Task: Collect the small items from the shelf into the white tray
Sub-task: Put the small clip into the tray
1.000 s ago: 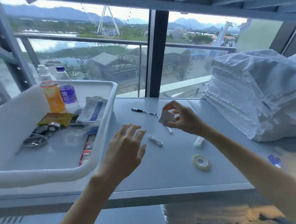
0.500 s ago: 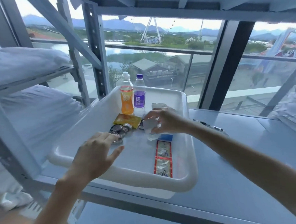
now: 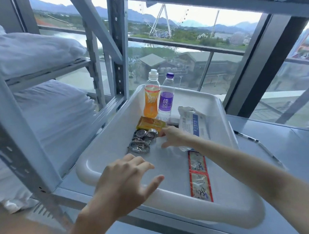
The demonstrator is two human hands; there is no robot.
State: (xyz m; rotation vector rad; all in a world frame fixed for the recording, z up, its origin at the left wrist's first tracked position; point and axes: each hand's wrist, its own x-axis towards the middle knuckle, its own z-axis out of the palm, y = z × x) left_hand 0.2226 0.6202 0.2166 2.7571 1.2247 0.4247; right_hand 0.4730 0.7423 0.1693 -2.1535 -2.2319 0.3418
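The white tray (image 3: pixel 239 213) sits on the grey shelf (image 3: pixel 291 147). Inside it stand an orange drink bottle (image 3: pixel 151 101) and a purple-labelled water bottle (image 3: pixel 165 102). A yellow packet (image 3: pixel 149 124), watches and bracelets (image 3: pixel 141 141), a plastic-wrapped pack (image 3: pixel 193 123) and a red sachet strip (image 3: pixel 198 176) lie on its floor. My right hand (image 3: pixel 174 137) reaches low into the tray and holds a small white packet (image 3: pixel 158 141) between thumb and fingers, down at the tray floor beside the watches. My left hand (image 3: pixel 124 184) hovers over the tray's near rim, fingers relaxed, holding nothing.
A black and white pen (image 3: pixel 247 137) lies on the shelf right of the tray. White bedding (image 3: pixel 50 113) fills the rack shelves on the left. A grey upright post (image 3: pixel 118 48) stands behind the tray, with a window beyond it.
My view swung left from the shelf to the tray. My right hand carried the small white packet from the shelf into the tray and lowered it to the floor. My left hand moved over the tray rim.
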